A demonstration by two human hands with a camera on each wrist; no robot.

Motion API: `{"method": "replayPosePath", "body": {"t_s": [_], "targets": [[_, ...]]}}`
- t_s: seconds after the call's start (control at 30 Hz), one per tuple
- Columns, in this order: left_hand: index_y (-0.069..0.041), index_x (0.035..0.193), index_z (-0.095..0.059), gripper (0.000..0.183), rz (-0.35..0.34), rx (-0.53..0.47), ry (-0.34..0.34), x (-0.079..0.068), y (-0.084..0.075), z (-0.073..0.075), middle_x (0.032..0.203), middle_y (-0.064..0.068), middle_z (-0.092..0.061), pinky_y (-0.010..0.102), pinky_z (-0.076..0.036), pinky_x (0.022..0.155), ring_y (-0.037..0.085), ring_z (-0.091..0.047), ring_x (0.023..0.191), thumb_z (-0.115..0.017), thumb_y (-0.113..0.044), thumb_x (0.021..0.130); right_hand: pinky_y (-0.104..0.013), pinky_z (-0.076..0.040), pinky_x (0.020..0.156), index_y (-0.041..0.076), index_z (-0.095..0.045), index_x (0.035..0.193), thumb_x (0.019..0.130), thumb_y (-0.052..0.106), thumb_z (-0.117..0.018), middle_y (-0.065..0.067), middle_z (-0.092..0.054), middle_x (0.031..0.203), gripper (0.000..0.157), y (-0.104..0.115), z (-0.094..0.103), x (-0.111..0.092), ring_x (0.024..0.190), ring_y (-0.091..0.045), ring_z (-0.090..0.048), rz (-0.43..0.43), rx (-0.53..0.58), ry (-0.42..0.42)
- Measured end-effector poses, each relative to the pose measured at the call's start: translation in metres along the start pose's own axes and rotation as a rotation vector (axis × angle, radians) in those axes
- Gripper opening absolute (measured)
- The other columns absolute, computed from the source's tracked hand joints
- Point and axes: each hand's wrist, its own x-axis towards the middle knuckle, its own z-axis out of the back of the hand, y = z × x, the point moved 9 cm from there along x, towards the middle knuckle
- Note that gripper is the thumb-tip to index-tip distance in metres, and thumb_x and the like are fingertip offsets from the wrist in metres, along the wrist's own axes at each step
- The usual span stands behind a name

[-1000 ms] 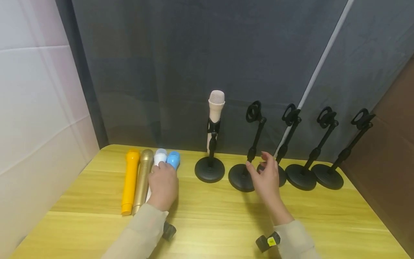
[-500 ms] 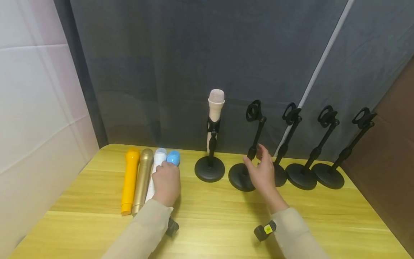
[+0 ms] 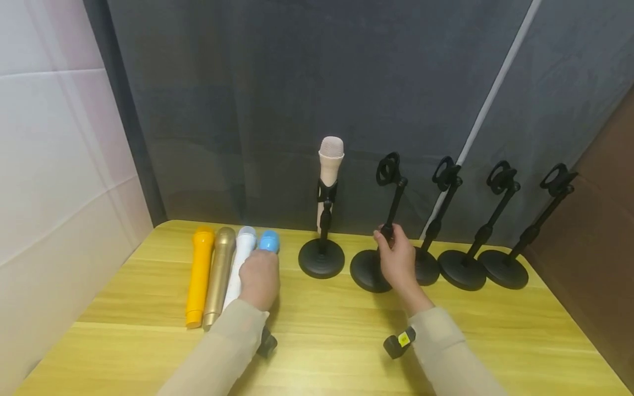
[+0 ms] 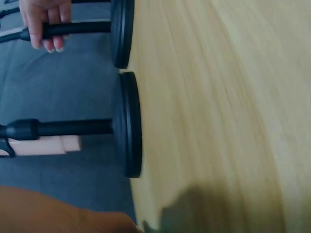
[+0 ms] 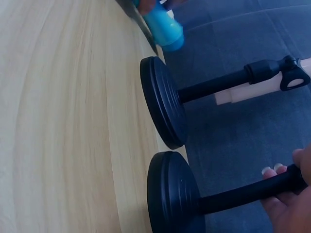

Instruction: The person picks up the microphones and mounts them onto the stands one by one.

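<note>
The left hand (image 3: 260, 279) grips the blue microphone (image 3: 269, 241), fingers curled round its body, with the rounded blue head showing beyond the knuckles. The right wrist view catches the same microphone held in those fingers, but it is blurred there, so I can't say for certain whether it touches the wood-grain surface (image 3: 322, 335).

The right hand (image 3: 400, 258) holds the post of the second stand from the left (image 3: 369, 271), its fingers and thumb closed around the post above the round black base. That base rests flat on the surface, and the post leans right, up to a ring-shaped clip.

Left of the left hand, three microphones lie side by side, heads toward the far edge: the white microphone (image 3: 241, 264) nearest the hand, then the gold microphone (image 3: 219, 275), then the orange-yellow microphone (image 3: 199, 278) outermost. Between the hands and farther back, the leftmost stand (image 3: 321, 261) carries a pale pink microphone (image 3: 331, 159) in its clip, head up.

Right of the held stand come the third stand (image 3: 428, 267), its base partly hidden by the right hand, then the fourth stand (image 3: 462, 269) and the fifth stand (image 3: 503, 269), with their bases close together. A dark grey curtain (image 3: 277, 110) hangs behind the row.
</note>
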Motion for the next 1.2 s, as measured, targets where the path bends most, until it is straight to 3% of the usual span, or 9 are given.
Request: {"method": "replayPosePath", "body": {"t_s": [0.2,0.3,0.5,0.8,1.0,1.2], "targets": [[0.012,0.097,-0.063,0.028,-0.026,-0.119,0.02,-0.003,-0.007,0.014,0.084,0.02,-0.065,0.046,-0.059,0.056,0.032,-0.069,0.072,-0.076,-0.01,0.085,-0.046,-0.056,0.091,0.006,-0.06,0.117,0.103,0.028,-0.059,-0.016,-0.075,0.109,0.026,-0.001,0.001,0.0,0.105,-0.031,-0.074,0.025,-0.025,0.0],[0.011,0.097,-0.062,0.028,-0.037,-0.172,0.019,-0.005,-0.013,0.023,0.083,0.018,-0.064,0.045,-0.058,0.056,0.031,-0.068,0.071,-0.074,-0.012,0.087,-0.046,-0.056,0.09,0.006,-0.06,0.116,0.103,0.026,-0.06,-0.017,-0.075,0.107,0.025,-0.001,0.003,-0.003,0.102,-0.032,-0.074,0.032,-0.032,-0.006],[0.008,0.09,-0.062,0.018,-0.075,-0.236,-0.064,-0.009,-0.016,0.035,0.078,0.014,-0.061,0.043,-0.056,0.053,0.029,-0.064,0.066,-0.07,-0.009,0.087,-0.047,-0.057,0.091,0.006,-0.061,0.115,0.103,0.028,-0.059,-0.015,-0.076,0.106,0.025,0.002,0.003,-0.01,0.103,-0.031,-0.074,0.058,-0.059,0.007],[0.007,0.104,-0.06,0.036,-0.121,-0.291,-0.167,-0.018,-0.024,0.063,0.082,0.016,-0.061,0.044,-0.054,0.056,0.03,-0.061,0.068,-0.077,-0.021,0.089,-0.049,-0.059,0.093,0.004,-0.062,0.112,0.1,0.023,-0.063,-0.016,-0.076,0.105,0.022,0.005,0.008,-0.02,0.103,-0.031,-0.075,0.082,-0.04,-0.003],[0.008,0.125,-0.057,0.049,-0.12,-0.385,-0.133,-0.022,-0.028,0.068,0.099,0.019,-0.066,0.045,-0.058,0.072,0.031,-0.063,0.082,-0.076,-0.02,0.089,-0.047,-0.059,0.093,0.003,-0.063,0.11,0.1,0.021,-0.065,-0.016,-0.076,0.104,0.021,0.003,0.01,-0.026,0.102,-0.03,-0.075,0.085,-0.024,-0.01],[0.007,0.115,-0.058,0.041,-0.095,-0.487,-0.058,-0.026,-0.027,0.062,0.094,0.016,-0.061,0.039,-0.054,0.07,0.026,-0.057,0.078,-0.076,-0.018,0.088,-0.045,-0.06,0.092,0.005,-0.063,0.109,0.1,0.022,-0.065,-0.013,-0.075,0.101,0.02,0.005,0.01,-0.033,0.099,-0.027,-0.075,0.089,-0.015,-0.005]]}}
